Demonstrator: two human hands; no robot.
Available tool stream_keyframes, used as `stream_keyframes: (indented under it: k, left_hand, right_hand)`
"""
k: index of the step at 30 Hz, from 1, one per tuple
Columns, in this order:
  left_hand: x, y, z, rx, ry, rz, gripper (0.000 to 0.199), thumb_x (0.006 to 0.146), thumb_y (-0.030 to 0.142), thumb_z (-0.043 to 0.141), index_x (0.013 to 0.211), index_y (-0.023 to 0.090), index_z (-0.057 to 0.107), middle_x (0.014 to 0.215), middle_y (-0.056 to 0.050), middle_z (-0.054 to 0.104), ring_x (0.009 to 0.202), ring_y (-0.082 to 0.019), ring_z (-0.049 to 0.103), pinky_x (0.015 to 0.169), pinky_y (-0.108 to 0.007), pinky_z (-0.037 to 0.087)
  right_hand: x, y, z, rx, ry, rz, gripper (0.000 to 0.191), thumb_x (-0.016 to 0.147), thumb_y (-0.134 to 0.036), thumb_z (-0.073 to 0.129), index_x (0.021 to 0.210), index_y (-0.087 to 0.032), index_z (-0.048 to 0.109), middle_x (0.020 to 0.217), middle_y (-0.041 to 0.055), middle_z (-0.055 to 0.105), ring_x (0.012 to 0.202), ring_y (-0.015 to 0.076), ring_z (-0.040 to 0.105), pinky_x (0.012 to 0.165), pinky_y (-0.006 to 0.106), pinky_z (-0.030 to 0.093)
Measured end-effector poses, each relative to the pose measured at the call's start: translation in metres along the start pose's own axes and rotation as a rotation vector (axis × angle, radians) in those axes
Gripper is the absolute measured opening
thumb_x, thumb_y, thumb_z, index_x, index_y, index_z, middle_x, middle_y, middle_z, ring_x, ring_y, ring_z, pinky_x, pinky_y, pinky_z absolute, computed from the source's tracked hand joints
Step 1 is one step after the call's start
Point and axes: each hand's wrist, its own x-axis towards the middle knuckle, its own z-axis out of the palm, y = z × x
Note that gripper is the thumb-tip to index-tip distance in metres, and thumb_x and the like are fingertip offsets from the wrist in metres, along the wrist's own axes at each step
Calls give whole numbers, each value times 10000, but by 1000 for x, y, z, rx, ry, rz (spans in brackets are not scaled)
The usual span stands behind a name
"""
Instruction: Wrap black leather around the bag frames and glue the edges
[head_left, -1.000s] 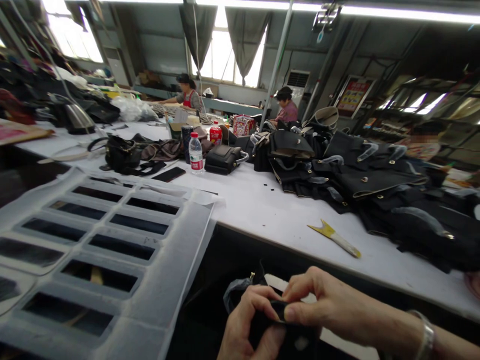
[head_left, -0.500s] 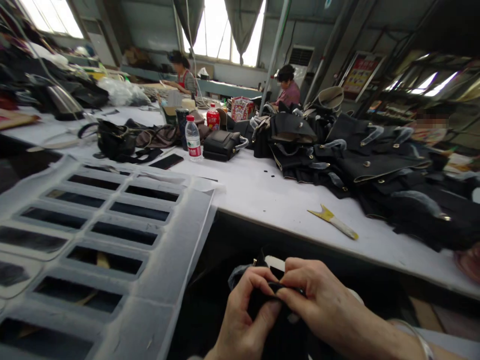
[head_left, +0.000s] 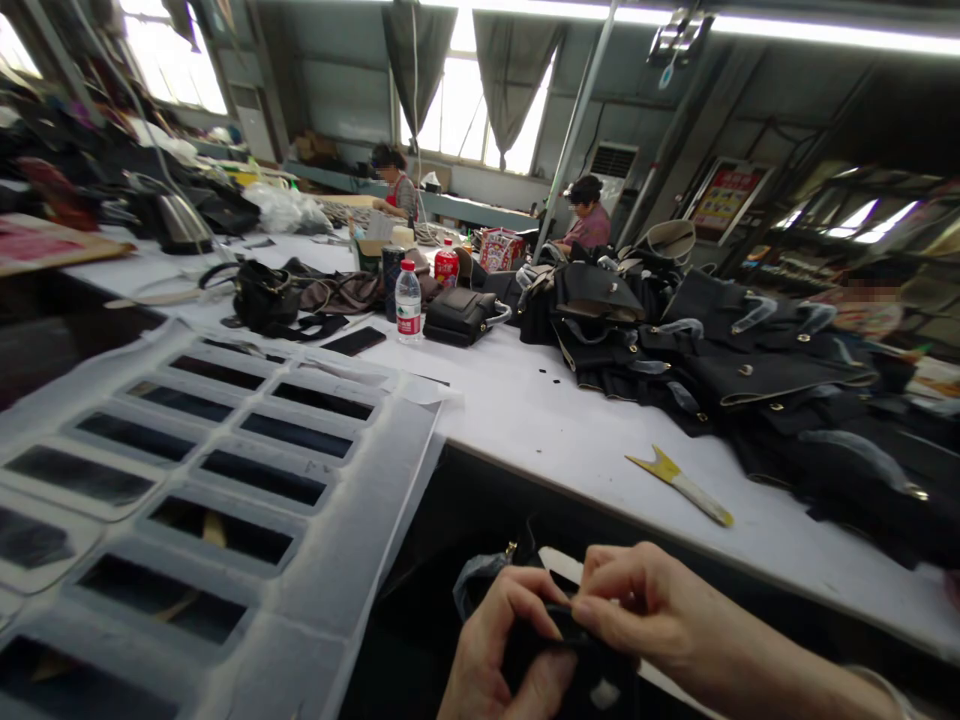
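At the lower middle of the head view, my left hand (head_left: 510, 645) is closed round the edge of a black bag piece (head_left: 592, 665), thumb in front and fingers behind. My right hand (head_left: 637, 605) pinches the same black edge just to the right, its fingertips close to the left ones. A handle wrapped in clear plastic (head_left: 476, 580) with a small gold fitting sticks out behind my left hand. The lower part of the black piece is dark and hard to make out.
A white table (head_left: 517, 420) holds a yellow forked tool (head_left: 682, 485), a water bottle (head_left: 408, 305), a phone (head_left: 355, 341) and a heap of black bags (head_left: 750, 370). A slotted pale frame (head_left: 330, 570) lies left. People sit at the back.
The view has tilted up a little, so the scene sits lower and further right. My right fingers have shifted slightly along the black edge; both hands still hold it.
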Motion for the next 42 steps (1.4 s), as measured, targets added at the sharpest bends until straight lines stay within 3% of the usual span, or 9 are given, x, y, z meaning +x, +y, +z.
stream_keyframes:
  k: [13,18,21,25,29,33,37,42]
  left_hand:
    - [0,-2,4,-17,-28,-50,151,907,314,602,867,203,509,1039,-65,608,953,-207,585,888,-348,415]
    - [3,5,2,-12,-48,-109,202,898,353,609,1045,231,541,1043,-55,607,960,-215,590,861,-336,445]
    - [6,7,1,42,-106,-132,296,890,392,608,1122,212,567,1033,-75,610,944,-232,594,826,-338,464]
    - [7,7,3,56,-92,-136,223,897,372,601,1020,186,610,1017,-81,602,959,-232,584,887,-359,451]
    - [8,5,1,47,-76,-186,203,902,358,606,1015,189,603,1017,-79,608,971,-230,585,901,-356,443]
    - [11,5,-4,74,-81,-157,185,901,362,608,983,197,596,980,-59,593,928,-208,584,874,-333,439]
    - [14,7,-8,57,-61,-123,183,903,362,607,960,190,583,971,-56,584,890,-190,575,849,-322,436]
    - [16,10,-10,45,-49,-168,163,893,344,624,922,189,581,968,-45,576,891,-179,557,862,-323,424]
  right_hand:
    - [-6,-5,9,-368,131,-25,249,908,-202,476,675,-173,561,756,-17,562,664,86,494,588,209,347]
    - [-2,-15,-12,-317,-56,69,219,846,-248,537,650,-167,595,696,-46,517,552,65,381,467,227,271]
    - [-3,-17,-14,-280,-81,64,202,809,-238,550,627,-160,592,733,-43,534,565,63,387,467,225,274]
    - [-5,-12,1,-334,53,34,175,784,-176,507,609,-175,493,639,-43,497,561,77,396,476,214,281]
    - [-4,-7,12,-368,164,-53,208,811,-147,487,609,-180,450,686,-25,533,608,89,447,534,219,317]
    - [-3,-6,12,-183,152,-37,273,864,-205,518,595,-174,485,697,-26,519,625,94,444,552,231,332]
    - [-7,-6,15,-62,224,-19,301,898,-278,505,619,-171,538,728,-14,485,647,107,441,580,239,355]
    - [-15,11,31,-54,331,-118,269,922,-370,491,829,-222,696,816,24,572,778,168,583,715,269,455]
